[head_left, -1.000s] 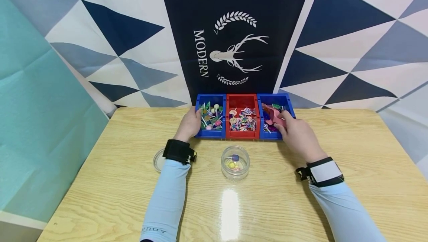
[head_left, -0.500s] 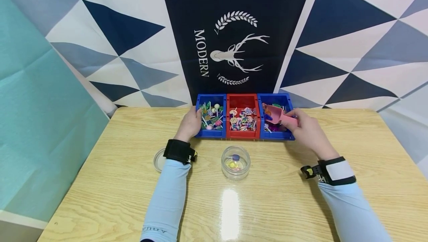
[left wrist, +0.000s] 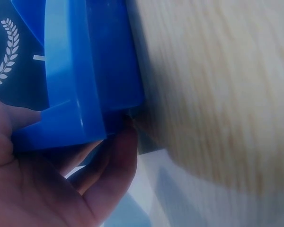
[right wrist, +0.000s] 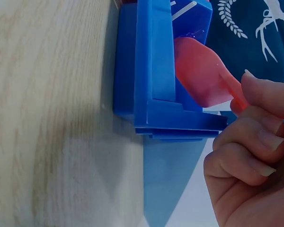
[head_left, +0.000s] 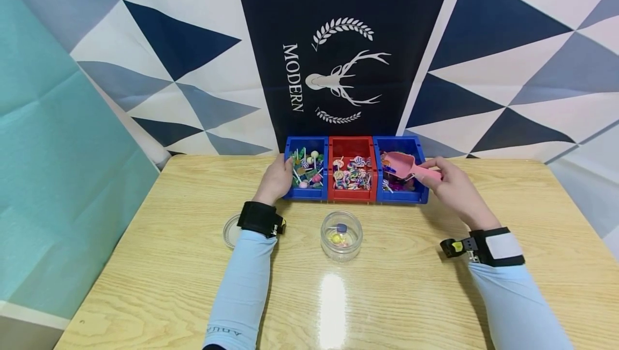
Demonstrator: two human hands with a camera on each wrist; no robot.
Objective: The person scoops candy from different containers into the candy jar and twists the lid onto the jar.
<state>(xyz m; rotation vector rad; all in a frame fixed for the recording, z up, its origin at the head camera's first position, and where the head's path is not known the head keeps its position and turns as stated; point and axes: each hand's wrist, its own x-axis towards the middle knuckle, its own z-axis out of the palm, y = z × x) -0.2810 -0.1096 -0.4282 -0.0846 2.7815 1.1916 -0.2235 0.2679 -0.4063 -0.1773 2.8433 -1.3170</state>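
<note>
In the head view my left hand [head_left: 274,182] grips the outer side of the left blue bin [head_left: 304,194], thumb over the rim and fingers below it in the left wrist view. That bin holds lollipops and other sweets. My right hand [head_left: 454,191] pinches the handle of a pink scoop [head_left: 399,165]. The scoop's bowl sits over the right blue bin [head_left: 403,197], tilted within its walls, with some wrapped sweets at its left edge. In the right wrist view the scoop [right wrist: 201,71] shows its underside, so its contents are hidden there.
Between the blue bins stands a red bin [head_left: 352,195] of swirl lollipops. A clear round jar [head_left: 341,252] with a few sweets inside stands in front on the wooden table [head_left: 396,296]. A clear lid [head_left: 230,231] lies left, partly behind the left wrist strap. A patterned cloth hangs behind.
My right hand has drawn back to the right, and the scoop has come up from among the sweets and levelled out. My left hand keeps its hold on the left blue bin.
</note>
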